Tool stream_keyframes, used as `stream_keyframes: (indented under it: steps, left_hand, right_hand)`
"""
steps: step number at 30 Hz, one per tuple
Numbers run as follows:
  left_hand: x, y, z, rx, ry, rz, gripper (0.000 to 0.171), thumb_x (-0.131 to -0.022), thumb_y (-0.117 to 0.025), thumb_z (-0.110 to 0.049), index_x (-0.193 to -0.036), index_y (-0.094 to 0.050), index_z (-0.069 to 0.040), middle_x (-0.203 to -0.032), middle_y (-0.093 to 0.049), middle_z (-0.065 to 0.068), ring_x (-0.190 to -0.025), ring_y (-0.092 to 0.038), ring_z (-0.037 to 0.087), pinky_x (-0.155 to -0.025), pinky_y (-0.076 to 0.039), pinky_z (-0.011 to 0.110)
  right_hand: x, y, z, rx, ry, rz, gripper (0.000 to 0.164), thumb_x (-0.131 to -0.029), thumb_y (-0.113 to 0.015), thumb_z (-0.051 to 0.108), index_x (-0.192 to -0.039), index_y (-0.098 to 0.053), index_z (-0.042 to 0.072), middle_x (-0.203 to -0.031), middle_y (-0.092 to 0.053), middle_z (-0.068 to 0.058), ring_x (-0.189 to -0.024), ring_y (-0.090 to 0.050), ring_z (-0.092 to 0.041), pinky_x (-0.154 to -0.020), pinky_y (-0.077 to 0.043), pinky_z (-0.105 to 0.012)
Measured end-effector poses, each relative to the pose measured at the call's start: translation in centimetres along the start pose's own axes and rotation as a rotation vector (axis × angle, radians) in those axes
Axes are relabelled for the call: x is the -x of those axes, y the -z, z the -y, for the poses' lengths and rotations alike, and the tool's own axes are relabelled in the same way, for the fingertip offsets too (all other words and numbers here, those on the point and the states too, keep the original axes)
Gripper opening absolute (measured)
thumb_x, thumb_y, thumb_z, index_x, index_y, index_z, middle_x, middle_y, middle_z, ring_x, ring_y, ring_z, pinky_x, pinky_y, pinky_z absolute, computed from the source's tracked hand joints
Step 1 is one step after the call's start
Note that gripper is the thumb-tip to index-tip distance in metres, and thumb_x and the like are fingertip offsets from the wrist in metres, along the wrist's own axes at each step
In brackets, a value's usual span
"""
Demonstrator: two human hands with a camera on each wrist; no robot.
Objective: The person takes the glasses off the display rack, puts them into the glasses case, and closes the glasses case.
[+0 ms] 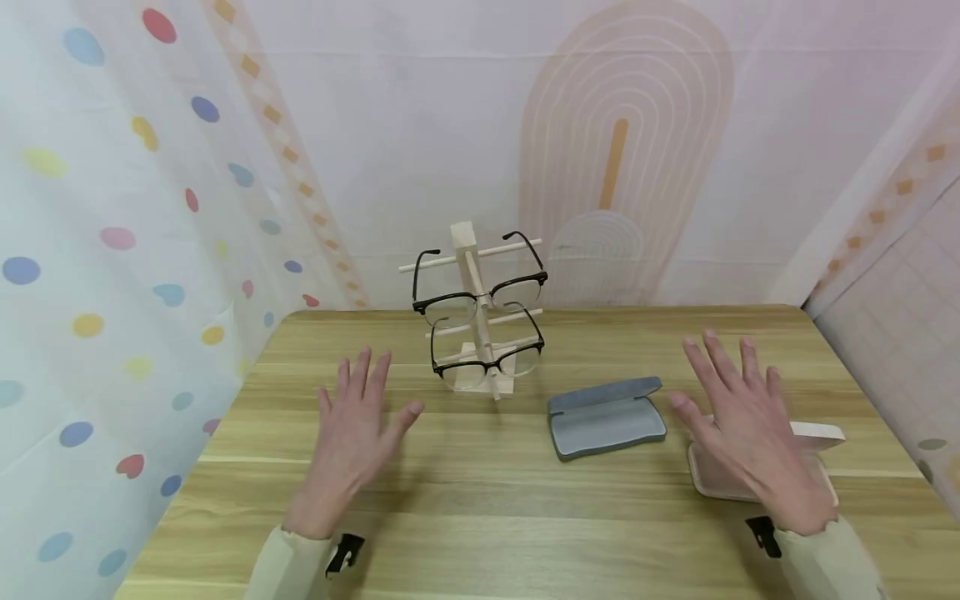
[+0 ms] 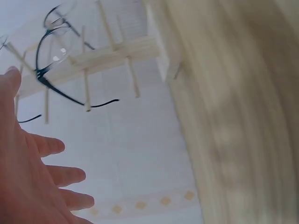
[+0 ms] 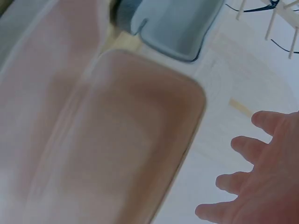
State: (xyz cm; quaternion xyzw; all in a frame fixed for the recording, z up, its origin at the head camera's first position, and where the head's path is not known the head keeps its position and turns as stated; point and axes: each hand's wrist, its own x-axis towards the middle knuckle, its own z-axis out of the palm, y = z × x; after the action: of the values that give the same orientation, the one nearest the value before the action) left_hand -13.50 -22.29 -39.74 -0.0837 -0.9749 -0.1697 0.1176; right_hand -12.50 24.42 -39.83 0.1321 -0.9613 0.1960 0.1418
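Note:
My left hand is held with fingers spread, left of the wooden glasses stand, holding nothing. Two pairs of dark-topped glasses hang on the stand's pegs: the upper glasses and, below them, the lower glasses. Fingers also spread, my right hand hovers over a pale pink glasses case and hides part of it. The right wrist view shows that case's lid raised and its inside bare. Between the stand and my right hand lies a grey glasses case, its lid up and nothing inside.
The wood-grain table carries all of this. Behind it hangs a pale curtain with a printed arch, and a dotted curtain falls along the left side. Black clips sit by both wrists.

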Motion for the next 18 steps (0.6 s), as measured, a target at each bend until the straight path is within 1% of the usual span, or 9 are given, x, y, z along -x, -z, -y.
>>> stream_keyframes:
  steps: [6, 12, 18]
  left_hand:
    - [-0.4, 1.1, -0.4, 0.087, 0.006, -0.06, 0.084, -0.106, -0.042, -0.061, -0.163, -0.024, -0.003, -0.169, -0.014, 0.026, -0.153, -0.009, 0.053, -0.114, -0.01, 0.08]
    - [-0.6, 1.8, -0.7, 0.163, 0.016, -0.102, 0.081, -0.107, -0.041, -0.059, -0.163, -0.024, -0.003, -0.169, -0.016, 0.025, -0.154, -0.01, 0.05, -0.116, -0.012, 0.077]
    - [-0.7, 2.4, -1.1, 0.251, 0.011, -0.156, 0.077, -0.108, -0.043, -0.053, -0.162, -0.027, -0.001, -0.169, -0.019, 0.024, -0.153, -0.015, 0.049, -0.119, -0.018, 0.071]
  right_hand:
    - [-0.9, -0.1, 1.2, -0.084, 0.023, -0.045, 0.069, -0.108, -0.045, 0.048, -0.165, -0.026, 0.015, -0.17, -0.02, -0.016, -0.154, -0.004, -0.051, -0.114, -0.006, -0.08]
    - [-1.6, 0.1, 2.2, -0.122, 0.041, -0.076, 0.067, -0.109, -0.044, 0.046, -0.166, -0.025, 0.017, -0.171, -0.02, -0.013, -0.156, -0.002, -0.047, -0.116, -0.005, -0.078]
    - [-2.3, 0.2, 3.1, -0.161, 0.049, -0.095, 0.066, -0.108, -0.044, 0.045, -0.165, -0.027, 0.015, -0.17, -0.023, -0.014, -0.156, -0.004, -0.046, -0.117, -0.007, -0.077]
